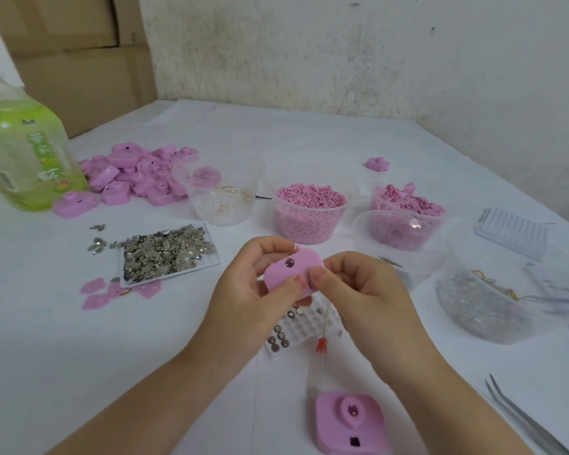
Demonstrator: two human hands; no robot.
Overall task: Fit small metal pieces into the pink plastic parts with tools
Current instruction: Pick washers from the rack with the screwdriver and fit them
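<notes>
We cannot tell whether a metal piece lies under the thumb of the right hand (358,290) on the pink part (288,274). That hand and the left hand (243,290) hide much of the white tray (298,330). The tweezers (519,418) are cut off at the near right corner of the table (79,356).

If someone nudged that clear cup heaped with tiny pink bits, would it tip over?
Probably not: the cup looks squat and full, so it should slide rather than tip. The pink bits reach its rim, so a sharp shove might spill some. Its thin clear wall may flex when squeezed.
</notes>
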